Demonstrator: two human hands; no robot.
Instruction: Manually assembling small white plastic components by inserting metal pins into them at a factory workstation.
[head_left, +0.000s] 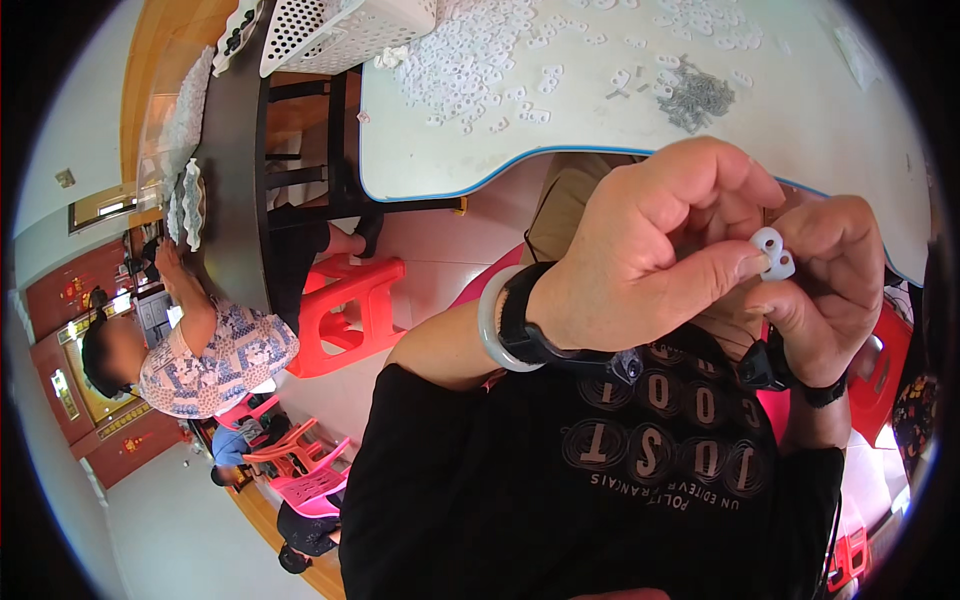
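Both of my hands are raised in front of my chest, just off the near edge of the white table (pixel 620 115). Between them is a small white plastic piece (pixel 771 247) with a rounded outline and dark round holes. My left hand (pixel 665 245) is closed, its thumb pressed on the left side of the piece. From the other side my right hand (pixel 830 270), also closed, pinches the piece between thumb and curled fingers. The fingertips behind the piece are partly hidden. On the table lie a heap of similar white pieces (pixel 460 60) and a pile of thin grey metal pins (pixel 693 97).
A white perforated basket (pixel 350 35) stands at the upper left. Beyond the table's left edge, a person (pixel 225 360) works at a dark table (pixel 225 150), near a red plastic stool (pixel 350 312). Pink and orange chairs (pixel 310 485) stand farther off. A clear bag (pixel 858 58) lies at the upper right.
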